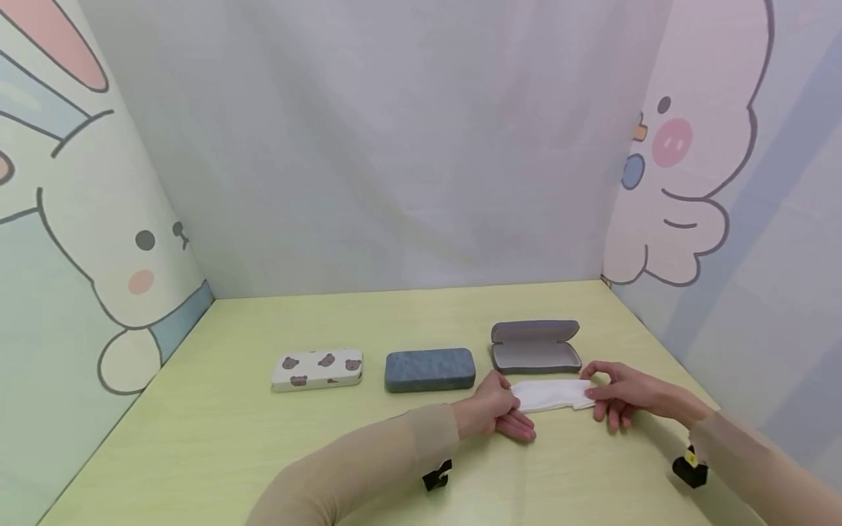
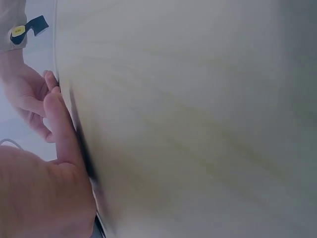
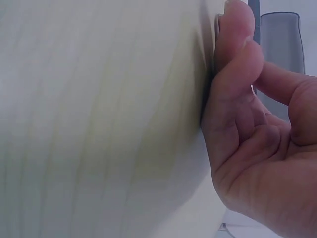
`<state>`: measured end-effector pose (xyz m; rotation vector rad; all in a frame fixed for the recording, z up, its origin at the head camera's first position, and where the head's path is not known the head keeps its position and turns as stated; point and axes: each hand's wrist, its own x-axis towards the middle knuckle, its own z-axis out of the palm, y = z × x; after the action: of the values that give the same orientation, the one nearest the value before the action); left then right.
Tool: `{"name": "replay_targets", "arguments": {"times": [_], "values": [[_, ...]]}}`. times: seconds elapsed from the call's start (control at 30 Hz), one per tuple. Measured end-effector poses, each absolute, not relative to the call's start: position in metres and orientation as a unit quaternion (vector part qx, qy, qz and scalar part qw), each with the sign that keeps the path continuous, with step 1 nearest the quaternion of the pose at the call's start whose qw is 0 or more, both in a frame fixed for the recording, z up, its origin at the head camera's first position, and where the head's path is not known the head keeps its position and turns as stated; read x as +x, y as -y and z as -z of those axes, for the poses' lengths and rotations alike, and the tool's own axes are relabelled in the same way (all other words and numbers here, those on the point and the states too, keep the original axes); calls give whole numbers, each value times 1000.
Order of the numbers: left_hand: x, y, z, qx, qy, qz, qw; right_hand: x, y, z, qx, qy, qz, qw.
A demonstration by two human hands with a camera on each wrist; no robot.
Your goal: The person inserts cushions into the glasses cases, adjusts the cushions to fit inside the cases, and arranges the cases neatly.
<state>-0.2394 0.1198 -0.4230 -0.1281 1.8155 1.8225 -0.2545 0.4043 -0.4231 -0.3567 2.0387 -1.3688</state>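
A folded white cloth [image 1: 551, 394] lies flat on the table, stretched between my two hands. At its left end, my left hand [image 1: 492, 405] pinches the edge between thumb and fingers, the other fingers reaching under toward the front. The right end is pinched by my right hand [image 1: 621, 394], its lower fingers bent near the tabletop. Just behind the cloth stands a grey glasses case [image 1: 536, 332] with its lid raised, showing a grey inside. In the right wrist view, thumb and fingertips of the right hand [image 3: 252, 134] meet close over the table.
Left of the open case sits a closed blue case [image 1: 430, 370]. Farther left is a closed white case with brown bear heads [image 1: 318, 370]. The pale yellow table [image 1: 408, 318] is bounded by a grey backdrop and by side panels with cartoon animals.
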Motion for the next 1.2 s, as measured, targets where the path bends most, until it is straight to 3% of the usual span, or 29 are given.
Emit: {"name": "replay_targets", "arguments": {"times": [0.5,0.8,1.2], "values": [[-238,-122,415,-36,-710,-649,271,-263,-403,408,-150,-784,505,330],[-268,-111,390,-4,-673,-690,268,-291,-406,393,-147,-781,520,312],[-297,-121,388,-71,-683,-685,243,-310,-391,403,-94,-803,525,268]]}}
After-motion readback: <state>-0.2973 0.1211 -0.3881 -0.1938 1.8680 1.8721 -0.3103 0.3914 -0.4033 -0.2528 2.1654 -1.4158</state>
